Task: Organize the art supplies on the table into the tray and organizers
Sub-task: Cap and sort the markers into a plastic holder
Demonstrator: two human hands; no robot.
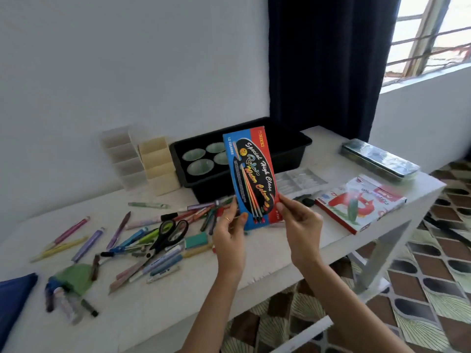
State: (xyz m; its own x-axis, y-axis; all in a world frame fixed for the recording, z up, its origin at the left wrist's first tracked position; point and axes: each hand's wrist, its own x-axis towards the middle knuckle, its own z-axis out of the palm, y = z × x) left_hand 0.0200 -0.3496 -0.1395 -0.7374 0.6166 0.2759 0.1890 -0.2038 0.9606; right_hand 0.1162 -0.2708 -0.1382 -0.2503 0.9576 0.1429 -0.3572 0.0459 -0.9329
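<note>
Both my hands hold a blue and red water colour box (252, 174) upright above the white table (178, 301). My left hand (229, 233) grips its lower left edge, my right hand (300, 225) pinches its lower right corner. Behind the box stands a black tray (288, 154) with several pale round dishes (200, 166). Left of the tray stand a cream organizer (159, 165) and a clear organizer (122, 156), both with several compartments. Pens, markers and pencils (142, 240) lie scattered on the table, with black scissors (170, 233) among them.
A red and white pastel box (359, 202) lies at the right, a metal tin (379, 160) behind it, a clear plastic insert (300, 179) beside the tray. A green pouch (74, 276) and a blue object (12, 299) sit at the left. A dark curtain (326, 59) hangs behind.
</note>
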